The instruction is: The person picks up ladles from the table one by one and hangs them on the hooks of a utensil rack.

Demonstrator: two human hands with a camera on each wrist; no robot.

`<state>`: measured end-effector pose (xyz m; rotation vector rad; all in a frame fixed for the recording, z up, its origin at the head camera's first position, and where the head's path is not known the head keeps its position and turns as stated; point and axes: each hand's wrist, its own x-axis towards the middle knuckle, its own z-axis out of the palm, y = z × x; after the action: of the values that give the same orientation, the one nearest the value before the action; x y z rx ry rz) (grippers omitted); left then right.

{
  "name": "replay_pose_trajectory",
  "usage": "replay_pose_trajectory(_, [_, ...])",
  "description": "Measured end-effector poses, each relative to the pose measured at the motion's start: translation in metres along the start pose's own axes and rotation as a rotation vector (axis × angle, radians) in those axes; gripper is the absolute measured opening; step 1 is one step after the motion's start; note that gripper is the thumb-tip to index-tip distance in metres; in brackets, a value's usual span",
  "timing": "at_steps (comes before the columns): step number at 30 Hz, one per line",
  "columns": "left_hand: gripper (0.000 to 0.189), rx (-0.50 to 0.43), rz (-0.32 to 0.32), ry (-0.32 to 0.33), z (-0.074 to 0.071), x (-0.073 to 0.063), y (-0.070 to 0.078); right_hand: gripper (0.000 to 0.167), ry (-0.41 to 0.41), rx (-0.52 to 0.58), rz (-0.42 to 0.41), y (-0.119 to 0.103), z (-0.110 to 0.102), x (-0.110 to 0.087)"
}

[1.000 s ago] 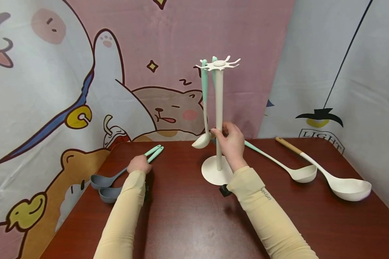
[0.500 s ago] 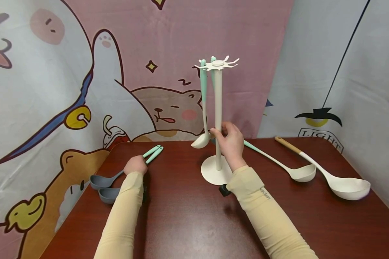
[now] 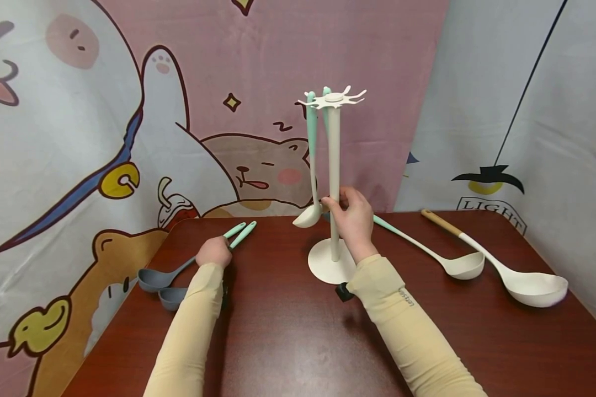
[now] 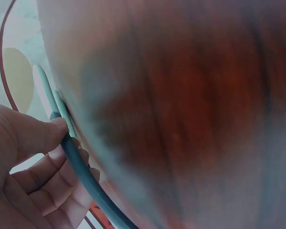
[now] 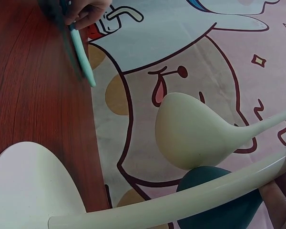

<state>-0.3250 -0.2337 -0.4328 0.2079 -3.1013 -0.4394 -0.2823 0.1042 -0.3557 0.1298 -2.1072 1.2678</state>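
Observation:
My left hand [image 3: 213,252] pinches the nearer of two grey ladles with mint handles at the table's left. In the left wrist view, thumb and fingers close on that ladle's dark shaft [image 4: 83,174], just below the mint part. The other grey ladle [image 3: 154,280] lies alongside, its handle partly behind the hand. My right hand [image 3: 355,223] grips the cream pole [image 3: 334,149] of an upright utensil stand, thumb in front. From the stand's hooked top [image 3: 334,98] hang a cream ladle [image 3: 308,216] with a mint handle and a dark-headed utensil [image 5: 229,200] behind the pole.
To the right of the stand lie a cream ladle [image 3: 464,266] with a mint handle and a larger white ladle [image 3: 536,289] with a wooden handle. The stand's round base [image 3: 323,262] rests on the brown table [image 3: 288,331]. A printed cloth [image 3: 377,55] hangs behind.
My left hand moves slightly left, then back right, and the nearer grey ladle shifts a little to the right and away. The right hand and the stand stay in place.

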Motion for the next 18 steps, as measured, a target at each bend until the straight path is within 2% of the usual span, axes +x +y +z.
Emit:
replay_pose_trajectory(10, [0.017,-0.049,0.094,0.076,0.000,-0.002,0.018,0.031,0.000,-0.013,-0.002,0.001,0.001,0.001])
replay_pose_trajectory(18, [0.020,-0.173,0.151,0.131,-0.006,-0.007,0.037,0.029,0.004,-0.009,-0.013,0.000,0.001,0.000])
